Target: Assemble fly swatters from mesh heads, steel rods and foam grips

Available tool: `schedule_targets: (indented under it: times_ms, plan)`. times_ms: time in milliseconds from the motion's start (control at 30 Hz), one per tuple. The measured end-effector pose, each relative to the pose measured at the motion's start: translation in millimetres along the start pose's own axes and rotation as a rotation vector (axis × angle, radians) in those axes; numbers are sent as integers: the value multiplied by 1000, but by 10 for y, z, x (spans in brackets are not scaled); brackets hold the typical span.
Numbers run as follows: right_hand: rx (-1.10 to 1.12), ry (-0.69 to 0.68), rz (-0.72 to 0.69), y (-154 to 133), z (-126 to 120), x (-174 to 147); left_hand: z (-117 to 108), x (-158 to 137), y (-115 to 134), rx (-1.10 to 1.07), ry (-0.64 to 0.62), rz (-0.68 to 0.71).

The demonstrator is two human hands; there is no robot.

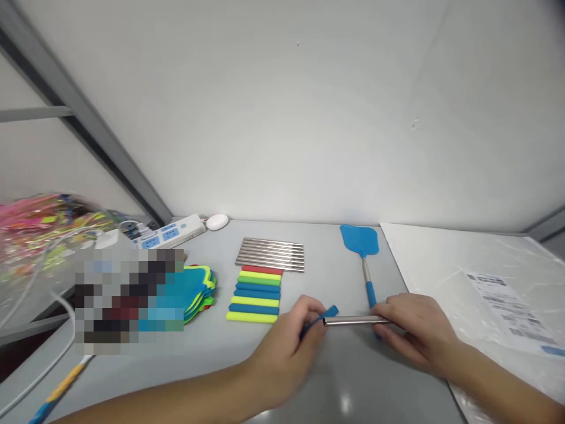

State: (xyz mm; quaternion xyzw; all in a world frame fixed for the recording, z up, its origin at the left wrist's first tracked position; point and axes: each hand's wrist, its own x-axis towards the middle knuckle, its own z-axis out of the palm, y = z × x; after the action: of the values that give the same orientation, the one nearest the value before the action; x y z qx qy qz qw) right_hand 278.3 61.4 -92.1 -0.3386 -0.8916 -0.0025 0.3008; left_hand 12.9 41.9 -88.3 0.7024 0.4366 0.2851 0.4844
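Note:
My left hand (296, 341) is closed around a blue handle sleeve (330, 312), whose end sticks out past the thumb. A shiny metal tube (348, 320) is gripped in my right hand (415, 333), its hollow end pointing left at the sleeve. The two lie close together; whether they touch I cannot tell. Beyond my right hand lies a blue fly swatter (359, 240), its lower handle partly hidden by the fingers and tube. Left of my left hand is a row of coloured sleeves (256, 300), with several metal tubes (270, 254) lined up behind.
A stack of coloured swatter heads (200, 288) lies at left, partly covered by a pixelated patch. Behind are a power strip (172, 232) and a white mouse-shaped object (217, 222). Plastic bags (53, 235) sit far left; a plastic-wrapped white sheet (445, 259) lies right. A wall rises behind.

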Motion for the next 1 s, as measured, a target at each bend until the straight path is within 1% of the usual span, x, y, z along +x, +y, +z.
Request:
schedule_targets:
  times_ms: [33,100,200,333,433,500,700,867,1000]
  plan:
    - [13,-1,26,19,-8,5,2,31,-17,-83,38,-24]
    - [42,-6,72,53,-22,13,-6,53,-51,-176,90,-34]
    - [71,-4,107,85,-30,19,-42,43,-60,-198,169,-11]
    - [77,23,115,106,-12,15,-121,51,-31,-87,297,72]
    - [100,23,124,122,4,7,-174,71,-34,22,345,172]
    - [117,19,127,131,7,-2,-194,85,-44,55,345,210]
    - [149,-5,111,131,-5,-19,-201,97,-72,109,289,274]
    - [165,-22,98,139,-5,-25,-220,72,-92,169,268,422]
    - [94,-36,37,167,-2,-18,-273,87,-73,246,248,518]
